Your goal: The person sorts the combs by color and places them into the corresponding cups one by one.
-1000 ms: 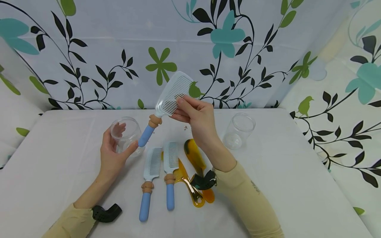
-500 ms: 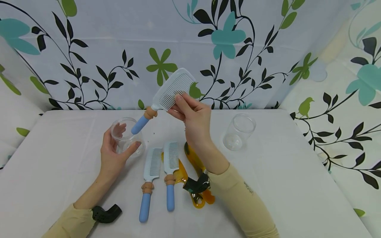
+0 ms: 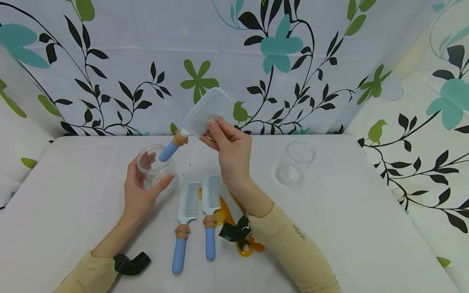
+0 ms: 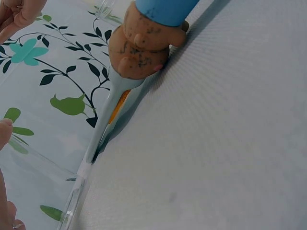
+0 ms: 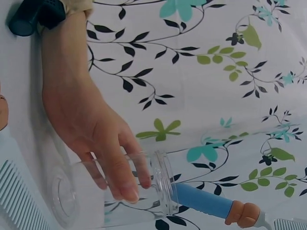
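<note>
apparently little is done: the left jar and the right jar both show nothing settled inside. the right hand pinches a blue comb by its head, thumb against fingers, handle end at the left jar's mouth; whether it is past the rim, i cannot tell. the left hand wraps its fingers round that jar. left over, it seems, are two matching combs and a partly hidden amber comb, lying on the table.

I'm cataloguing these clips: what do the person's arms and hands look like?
The left hand and right hand are ungloved. The left sleeve and right sleeve are pale yellow; the right bears a small dark marking, unreadable here. A bent black device sits at each wrist.
</note>
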`<move>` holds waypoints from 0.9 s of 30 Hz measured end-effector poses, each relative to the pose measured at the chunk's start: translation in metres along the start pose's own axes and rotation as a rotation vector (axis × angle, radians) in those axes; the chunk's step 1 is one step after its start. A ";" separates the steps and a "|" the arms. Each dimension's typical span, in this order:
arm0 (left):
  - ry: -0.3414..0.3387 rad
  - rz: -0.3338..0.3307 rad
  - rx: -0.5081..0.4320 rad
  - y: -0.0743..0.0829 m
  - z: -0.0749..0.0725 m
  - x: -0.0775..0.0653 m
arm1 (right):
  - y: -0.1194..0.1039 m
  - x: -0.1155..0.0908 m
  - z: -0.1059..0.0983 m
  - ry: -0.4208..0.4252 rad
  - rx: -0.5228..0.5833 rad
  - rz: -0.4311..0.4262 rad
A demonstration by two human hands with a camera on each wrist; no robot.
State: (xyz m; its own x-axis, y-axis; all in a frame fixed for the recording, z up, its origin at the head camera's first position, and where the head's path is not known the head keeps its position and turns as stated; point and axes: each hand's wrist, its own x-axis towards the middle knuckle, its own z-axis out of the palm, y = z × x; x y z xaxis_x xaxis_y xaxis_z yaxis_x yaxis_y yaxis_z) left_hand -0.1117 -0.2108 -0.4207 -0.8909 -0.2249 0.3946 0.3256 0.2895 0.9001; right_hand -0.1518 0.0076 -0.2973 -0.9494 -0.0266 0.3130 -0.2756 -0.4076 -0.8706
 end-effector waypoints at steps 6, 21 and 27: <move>0.002 0.004 0.004 -0.001 0.000 0.000 | 0.008 -0.001 0.003 -0.005 -0.021 0.016; -0.001 0.002 -0.001 0.000 0.000 0.000 | 0.014 -0.007 0.008 -0.093 -0.062 0.134; 0.001 -0.002 -0.003 -0.001 0.000 0.000 | 0.016 -0.007 0.008 -0.121 -0.093 0.156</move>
State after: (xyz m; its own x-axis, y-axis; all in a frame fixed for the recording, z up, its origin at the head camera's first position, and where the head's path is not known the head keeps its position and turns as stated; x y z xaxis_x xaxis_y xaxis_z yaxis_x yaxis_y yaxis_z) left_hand -0.1123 -0.2114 -0.4213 -0.8914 -0.2263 0.3928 0.3246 0.2863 0.9015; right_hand -0.1486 -0.0062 -0.3107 -0.9580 -0.1948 0.2103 -0.1447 -0.3044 -0.9415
